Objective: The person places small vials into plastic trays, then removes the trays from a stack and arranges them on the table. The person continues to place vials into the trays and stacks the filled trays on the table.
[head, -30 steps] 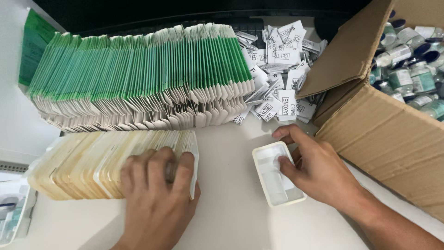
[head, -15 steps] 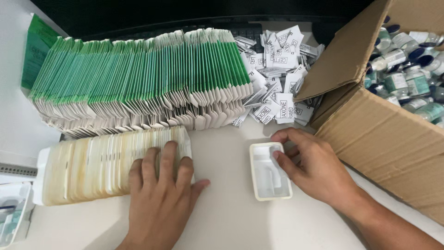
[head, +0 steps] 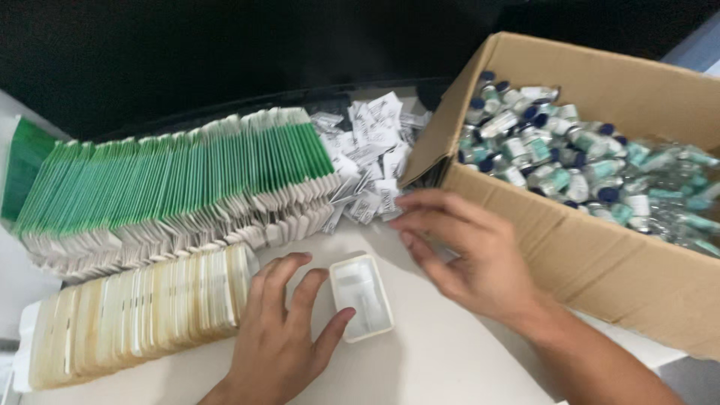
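So the small white plastic tray (head: 361,297) is the thing to look at here, lying flat on the white desk (head: 450,360) with its open side up. The left hand (head: 281,337) is right beside it on the left, palm down on the desk, fingers loosely spread, and the thumb tip is touching the tray's lower left edge. It's not gripping anything, just resting against it.

The right hand (head: 469,251) is just to the right of the tray and a bit further back, hovering with fingers spread and slightly curled, empty as far as I can see. It's a bit blurred, so I can't tell if the fingertips touch the desk.

Left of the tray, past the left hand, there's a row of yellowish flat cards (head: 135,315) packed on edge. Behind the tray sits a long stack of green-and-white flattened cartons (head: 180,195) fanned out in a row. Behind and slightly right of the tray is a heap of folded paper leaflets (head: 371,157). Well to the right of the tray there's an open cardboard box (head: 600,255) full of small glass vials (head: 555,157) with dark blue caps and teal labels, all jumbled together.
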